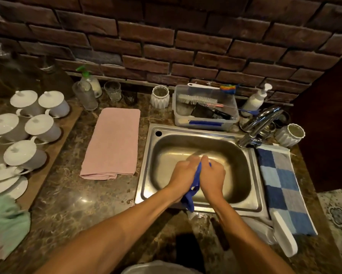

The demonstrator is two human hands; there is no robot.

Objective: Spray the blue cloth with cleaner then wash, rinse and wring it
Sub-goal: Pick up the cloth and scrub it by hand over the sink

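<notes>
Over the sink's (pixel 150 155) near edge, the left hand (pixel 183 175) and right hand (pixel 212 175) pressed fingers around the blue cloth (pixel 191 196), basin open beyond.

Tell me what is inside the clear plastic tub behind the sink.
The clear plastic tub holds a white bristle brush lying across it and a black item below that. Whatever sits underneath them is covered and cannot be made out.

Both hands, left (pixel 183 176) and right (pixel 212 177), clasp the cloth (pixel 193 192) over the sink (pixel 205 207). Left of this grip lies a folded towel (pixel 111 143); behind it a tub of brushes (pixel 204 106); right, the tap (pixel 259 125) and a checked mat (pixel 283 188).
</notes>
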